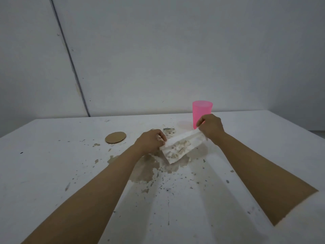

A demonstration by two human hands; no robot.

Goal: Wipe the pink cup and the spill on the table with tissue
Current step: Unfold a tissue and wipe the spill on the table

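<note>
A translucent pink cup [201, 111] stands upright on the white table [52, 155], towards the back right. Just in front of it, my right hand [212, 126] pinches the upper right corner of a white tissue [182, 147]. My left hand [151, 142] pinches the tissue's left edge. The tissue is stretched between both hands, lifted a little above the table, and carries brownish stains. Beneath it a pale brown spill [149, 169] spreads over the table, partly hidden by my left forearm.
A round brown cardboard coaster [115, 137] lies flat to the left of my hands. Small brown and dark specks are scattered over the tabletop around the spill. A plain grey wall [158, 50] rises right behind the table's far edge.
</note>
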